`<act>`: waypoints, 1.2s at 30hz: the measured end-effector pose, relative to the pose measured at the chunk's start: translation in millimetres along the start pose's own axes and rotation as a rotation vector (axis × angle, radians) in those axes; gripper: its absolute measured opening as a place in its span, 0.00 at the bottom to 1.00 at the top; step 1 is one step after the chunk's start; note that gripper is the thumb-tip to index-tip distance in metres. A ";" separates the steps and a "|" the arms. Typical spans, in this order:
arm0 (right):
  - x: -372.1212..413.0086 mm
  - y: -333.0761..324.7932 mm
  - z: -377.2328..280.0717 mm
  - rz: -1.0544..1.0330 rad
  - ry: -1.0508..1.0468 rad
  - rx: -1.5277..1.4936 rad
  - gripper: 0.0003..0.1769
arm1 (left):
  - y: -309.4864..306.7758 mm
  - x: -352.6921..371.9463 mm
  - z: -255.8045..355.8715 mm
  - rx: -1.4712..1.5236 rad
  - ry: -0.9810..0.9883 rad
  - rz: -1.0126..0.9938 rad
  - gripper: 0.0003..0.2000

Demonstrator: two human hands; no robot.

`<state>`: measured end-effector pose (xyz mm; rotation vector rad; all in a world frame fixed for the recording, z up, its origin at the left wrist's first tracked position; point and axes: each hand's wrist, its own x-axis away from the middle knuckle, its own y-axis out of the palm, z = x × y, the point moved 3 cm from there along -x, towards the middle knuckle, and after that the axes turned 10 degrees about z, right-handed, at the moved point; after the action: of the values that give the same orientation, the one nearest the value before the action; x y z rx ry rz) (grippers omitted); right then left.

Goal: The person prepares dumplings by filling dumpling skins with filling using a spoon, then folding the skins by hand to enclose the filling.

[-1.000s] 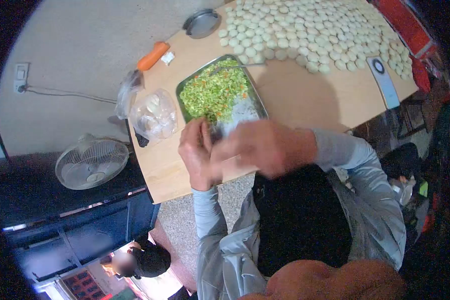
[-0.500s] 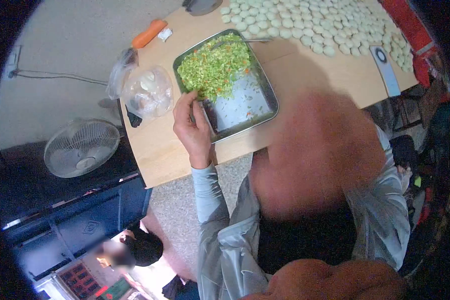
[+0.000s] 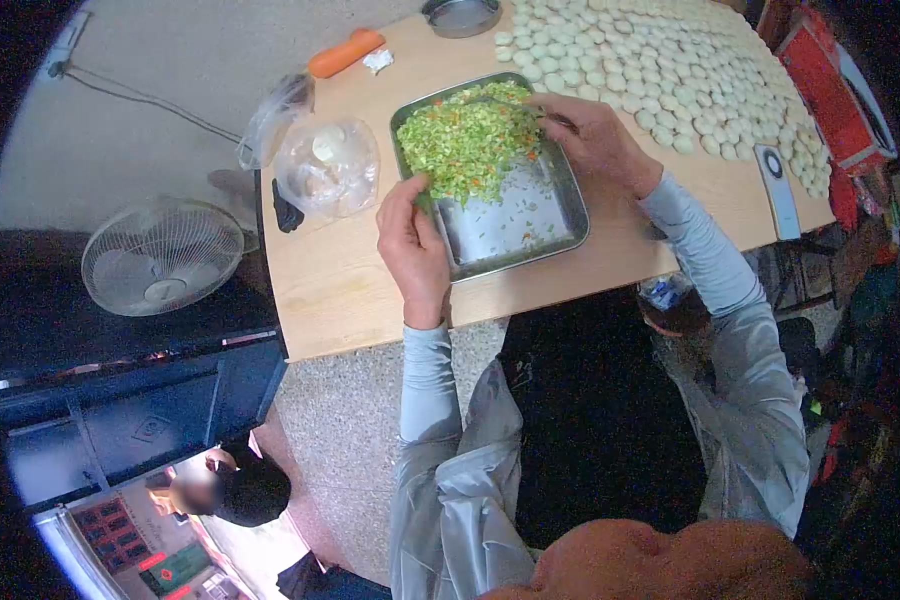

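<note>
- Wooden table [image 3: 350, 290] carried a steel tray [image 3: 515, 215], the landmark for every place below.
- Chopped vegetable filling [image 3: 465, 140] lay heaped in the tray's far half; its near half was almost bare.
- Left hand [image 3: 415, 245] rested at the tray's near-left rim, fingers pressed together; whether they pinched anything could not be told.
- Right hand [image 3: 595, 140], at the tray's far-right rim, had fingers curled round a spoon [image 3: 510, 103].
- Dough discs [image 3: 670, 60] lay in rows beyond the tray.
- Judgement: a small, level spoonful drawn from the heap's edge, with the tray steadied, would probably spill least.
</note>
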<state>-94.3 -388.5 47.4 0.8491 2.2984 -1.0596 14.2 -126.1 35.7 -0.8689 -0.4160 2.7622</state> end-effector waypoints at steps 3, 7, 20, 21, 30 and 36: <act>-8.3 9.0 -12.9 0.006 -0.214 0.070 0.16 | 1.4 0.8 -4.1 0.012 -0.021 -0.009 0.19; -24.9 21.7 -42.9 0.014 -0.332 0.034 0.16 | 0.8 -1.3 -0.5 0.017 0.017 0.050 0.19; -3.7 27.3 -59.0 -0.137 -0.487 -0.014 0.12 | 1.5 1.2 -8.5 0.110 -0.059 0.075 0.18; -0.6 21.7 -65.7 -0.136 -0.476 -0.030 0.12 | 1.6 1.3 -8.0 0.124 -0.073 0.077 0.18; 23.1 46.9 -89.0 -0.227 -0.433 -0.145 0.12 | 4.3 3.4 -8.6 0.282 -0.209 0.086 0.18; 8.6 67.9 -59.5 -0.136 -0.178 -0.139 0.13 | 1.8 1.2 -8.9 0.198 -0.121 0.077 0.17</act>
<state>-62.0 -303.8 43.2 0.5292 2.2723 -0.9759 18.3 -125.7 27.4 -0.6866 -0.1269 2.8746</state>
